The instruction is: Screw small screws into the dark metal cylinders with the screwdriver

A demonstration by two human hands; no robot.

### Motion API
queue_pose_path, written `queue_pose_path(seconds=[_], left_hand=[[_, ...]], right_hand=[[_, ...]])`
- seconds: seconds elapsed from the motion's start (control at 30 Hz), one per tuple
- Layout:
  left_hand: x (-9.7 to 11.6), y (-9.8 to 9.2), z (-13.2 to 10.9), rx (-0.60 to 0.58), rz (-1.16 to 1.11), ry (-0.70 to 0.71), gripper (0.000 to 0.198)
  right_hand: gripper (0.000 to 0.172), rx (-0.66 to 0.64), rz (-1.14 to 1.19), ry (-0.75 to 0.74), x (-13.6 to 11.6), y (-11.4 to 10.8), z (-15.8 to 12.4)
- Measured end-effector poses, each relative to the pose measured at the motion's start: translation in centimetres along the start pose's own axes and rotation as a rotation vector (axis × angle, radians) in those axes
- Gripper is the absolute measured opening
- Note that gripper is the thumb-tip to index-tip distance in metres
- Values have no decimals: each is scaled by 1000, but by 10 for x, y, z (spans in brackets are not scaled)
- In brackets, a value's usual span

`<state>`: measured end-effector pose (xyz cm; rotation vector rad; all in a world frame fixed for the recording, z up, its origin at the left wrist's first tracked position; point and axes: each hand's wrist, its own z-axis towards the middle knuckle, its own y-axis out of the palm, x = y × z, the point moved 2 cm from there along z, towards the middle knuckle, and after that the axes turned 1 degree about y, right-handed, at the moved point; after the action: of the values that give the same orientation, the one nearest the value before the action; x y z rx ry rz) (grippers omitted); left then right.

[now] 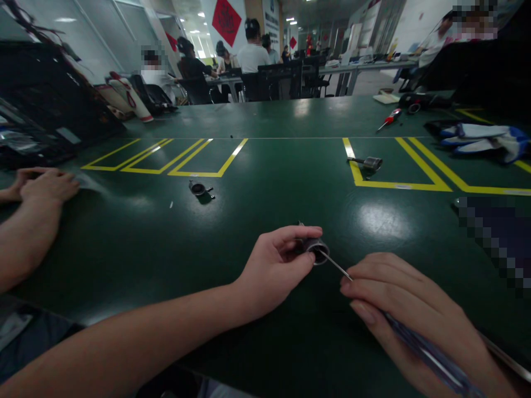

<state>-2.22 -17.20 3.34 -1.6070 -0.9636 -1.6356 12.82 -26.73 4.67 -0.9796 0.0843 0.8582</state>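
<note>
My left hand (pixel 277 265) is closed around a small dark metal part with a round, hollow opening (pixel 324 258), turned towards me just above the green table. In my right hand (pixel 406 304) is a screwdriver (pixel 427 351) with a clear bluish handle. Its thin shaft reaches into the part's opening; the tip is hidden inside. A similar round metal part (pixel 198 189) with two small prongs lies to the left, beyond my left hand. Another metal part (pixel 370 163) sits at the back right, by a yellow tape line.
Yellow tape outlines (pixel 194 174) mark the green table (pixel 166 243). A red-handled screwdriver (pixel 392 116) and blue-white gloves (pixel 483 138) lie at the back right. Another person's hands (pixel 50 185) rest at the left. A blurred-out dark object (pixel 498 232) lies at the right. People sit at desks beyond.
</note>
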Motion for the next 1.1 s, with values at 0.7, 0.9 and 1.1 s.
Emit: queue_pose_path(seconds=[0.7, 0.9, 1.1], left_hand=[[-1, 1, 0, 34, 147, 137, 20], [-3, 0, 3, -8, 133, 147, 19], [-13, -8, 13, -7, 154, 154, 30]], right_hand=[[15, 6, -24, 14, -6, 7, -3], [14, 32, 5, -56, -6, 3, -1], [18, 24, 13, -59, -5, 2, 0]])
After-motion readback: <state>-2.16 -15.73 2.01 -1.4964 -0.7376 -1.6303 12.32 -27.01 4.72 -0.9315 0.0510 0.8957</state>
